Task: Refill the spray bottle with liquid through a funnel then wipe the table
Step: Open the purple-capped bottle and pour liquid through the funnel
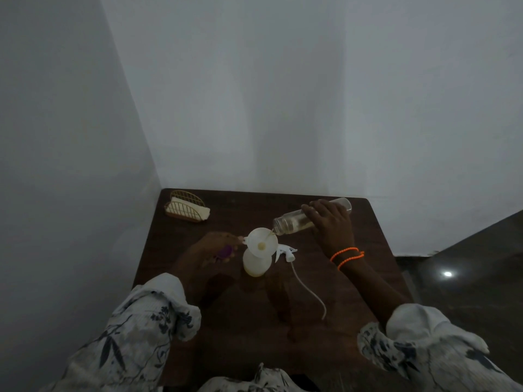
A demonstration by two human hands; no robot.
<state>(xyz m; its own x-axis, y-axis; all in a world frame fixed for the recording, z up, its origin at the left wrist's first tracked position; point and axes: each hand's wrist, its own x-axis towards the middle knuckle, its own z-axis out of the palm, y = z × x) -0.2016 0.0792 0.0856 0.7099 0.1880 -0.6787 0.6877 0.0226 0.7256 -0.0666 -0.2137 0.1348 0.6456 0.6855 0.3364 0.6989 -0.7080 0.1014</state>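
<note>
A white funnel [261, 242] sits in the neck of a translucent spray bottle [256, 264] standing mid-table. My right hand [329, 223] grips a clear bottle [294, 221], tipped almost flat with its mouth over the funnel's right rim; a thin stream runs into the funnel. My left hand [210, 250] holds a purple cap [225, 251] in its fingers and steadies the funnel by its tab on the left. The white spray head [285, 251] with its long dip tube [310, 292] lies on the table to the right of the spray bottle.
A gold wire holder with a folded pale cloth [187, 207] stands at the table's far left corner. The dark wooden table [254, 321] is set into a corner between two white walls. Dark floor lies to the right.
</note>
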